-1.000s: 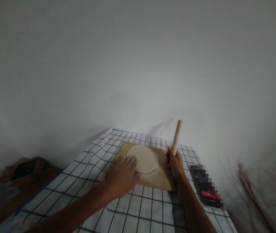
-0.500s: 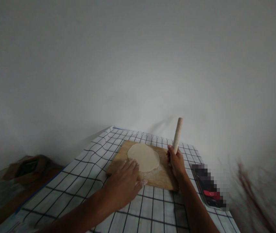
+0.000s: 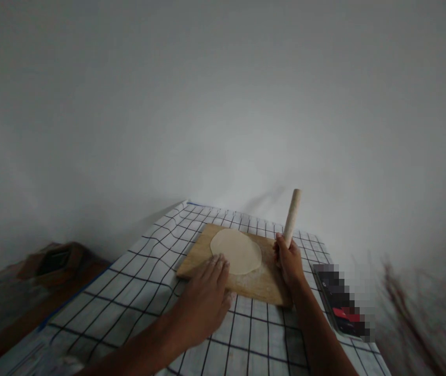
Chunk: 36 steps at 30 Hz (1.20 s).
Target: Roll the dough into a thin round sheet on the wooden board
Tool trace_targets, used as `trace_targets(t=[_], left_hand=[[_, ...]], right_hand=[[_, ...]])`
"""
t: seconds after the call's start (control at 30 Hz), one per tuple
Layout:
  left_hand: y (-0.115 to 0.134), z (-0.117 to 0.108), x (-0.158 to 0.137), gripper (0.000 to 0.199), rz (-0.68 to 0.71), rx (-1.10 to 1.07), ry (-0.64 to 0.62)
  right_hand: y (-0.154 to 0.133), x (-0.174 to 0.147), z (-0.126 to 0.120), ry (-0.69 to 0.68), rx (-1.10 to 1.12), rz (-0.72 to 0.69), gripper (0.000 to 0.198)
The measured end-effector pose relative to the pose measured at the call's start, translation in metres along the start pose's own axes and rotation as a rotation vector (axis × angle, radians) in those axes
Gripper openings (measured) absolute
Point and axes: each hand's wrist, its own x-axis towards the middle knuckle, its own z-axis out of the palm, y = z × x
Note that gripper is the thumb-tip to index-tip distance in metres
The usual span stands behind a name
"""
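A thin, round sheet of dough [image 3: 236,250] lies flat on a wooden board [image 3: 264,295] dusted with flour. My left hand [image 3: 209,287] rests at the near left edge of the dough, its floury fingers stretched out and touching it. At the board's right side, my right hand [image 3: 290,263] is wrapped around the lower end of a wooden rolling pin [image 3: 293,214]. The pin points upward, leaning slightly to the right, away from the dough. My palm hides its lower end.
A white cloth with a dark grid [image 3: 242,334] covers the table. A dark, partly pixelated flat object [image 3: 340,303] lies near the right edge. A cardboard box [image 3: 56,263] stands low at the left. Blurred thin twigs [image 3: 403,308] are at the right, and a pale wall [image 3: 223,104] rises behind.
The whole view has shifted slightly, so things appear a little further right. My left fingers have drawn closer together, with the thumb nearer the hand. The right hand still holds the rolling pin upright.
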Motion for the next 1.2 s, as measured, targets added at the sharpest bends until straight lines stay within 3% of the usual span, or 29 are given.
trace_targets(t=[0.1,0.4,0.7,1.2], left_hand=[[-0.007,0.006,-0.005,0.058,0.007,0.006,0.022],[-0.021,0.004,0.017,0.052,-0.009,0.001,-0.016],[-0.010,-0.002,0.002,0.057,-0.008,-0.024,-0.021],[-0.001,0.005,0.003,0.059,-0.059,0.012,0.038]], right_hand=[[0.000,0.000,0.001,-0.005,0.016,0.001,0.047],[-0.002,0.000,0.003,-0.005,0.041,0.013,0.047],[-0.003,0.000,0.004,0.009,-0.006,0.003,0.050],[-0.002,-0.003,0.002,0.010,-0.030,0.005,0.048]])
